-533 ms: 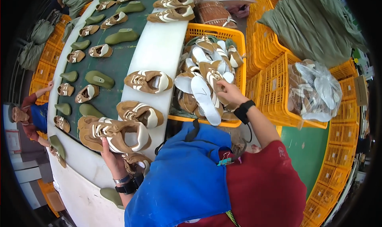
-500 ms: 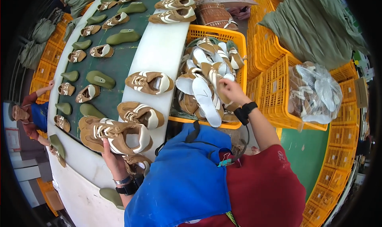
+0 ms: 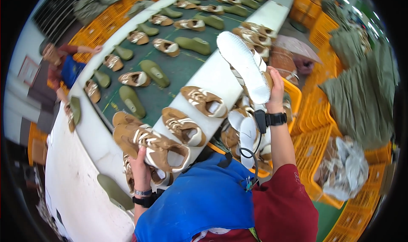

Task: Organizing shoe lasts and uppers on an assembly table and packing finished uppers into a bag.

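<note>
My left hand [image 3: 141,170] is closed around a brown sneaker [image 3: 163,146] with white laces and trim. A second brown toe shows just behind it. My right hand [image 3: 276,89] grips another sneaker [image 3: 243,66], raised above the crate's far end, its white sole turned toward me and most of its brown upper hidden behind. Below that arm, a yellow crate [image 3: 294,98] holds a jumble of brown sneakers and white soles. Two sneakers rest on the white ledge beside my left hand: a nearer sneaker [image 3: 183,126] and a farther sneaker [image 3: 205,102].
The green belt [image 3: 170,93] carries several sneakers and olive shoe lasts [image 3: 155,73]. A loose last [image 3: 114,192] lies on the white table [image 3: 76,174] at left. Across the belt stands a co-worker [image 3: 68,68]. Stacked yellow crates and a clear bag of shoes [image 3: 342,170] are at right.
My right hand has risen out of the crate, bringing up a sneaker with its white sole showing. My left hand keeps its sneaker. The view has turned toward the right.
</note>
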Action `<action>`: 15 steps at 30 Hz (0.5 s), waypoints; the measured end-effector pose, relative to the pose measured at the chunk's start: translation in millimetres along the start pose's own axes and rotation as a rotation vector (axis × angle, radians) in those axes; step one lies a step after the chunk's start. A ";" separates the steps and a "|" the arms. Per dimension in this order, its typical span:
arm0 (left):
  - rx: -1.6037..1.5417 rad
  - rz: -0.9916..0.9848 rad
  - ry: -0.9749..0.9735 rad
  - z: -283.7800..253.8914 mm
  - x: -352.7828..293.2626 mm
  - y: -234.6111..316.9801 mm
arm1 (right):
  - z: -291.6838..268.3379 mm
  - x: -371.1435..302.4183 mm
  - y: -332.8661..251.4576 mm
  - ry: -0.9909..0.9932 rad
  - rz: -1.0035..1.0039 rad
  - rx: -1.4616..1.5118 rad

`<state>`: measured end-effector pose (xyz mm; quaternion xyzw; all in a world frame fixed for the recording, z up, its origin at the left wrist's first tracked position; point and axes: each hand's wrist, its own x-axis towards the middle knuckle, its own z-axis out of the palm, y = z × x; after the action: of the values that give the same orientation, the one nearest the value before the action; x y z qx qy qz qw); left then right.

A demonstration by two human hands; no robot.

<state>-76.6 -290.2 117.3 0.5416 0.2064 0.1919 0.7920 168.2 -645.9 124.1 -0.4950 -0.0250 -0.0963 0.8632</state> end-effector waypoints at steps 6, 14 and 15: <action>0.032 0.067 0.031 19.3 9.1 -0.3 | 146.8 -140.0 36.4 -1.231 -0.785 -0.851; 0.331 0.045 -0.255 5.9 -8.1 1.9 | 146.3 -196.4 75.0 -1.679 -0.731 -0.655; 0.311 0.052 -0.200 5.3 -6.9 -3.5 | 147.5 -195.9 71.1 -1.699 -0.737 -0.669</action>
<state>-79.2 -299.1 116.6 0.6792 0.1400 0.1233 0.7099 -2.5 -456.5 111.6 -0.5797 -0.7612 0.0265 0.2894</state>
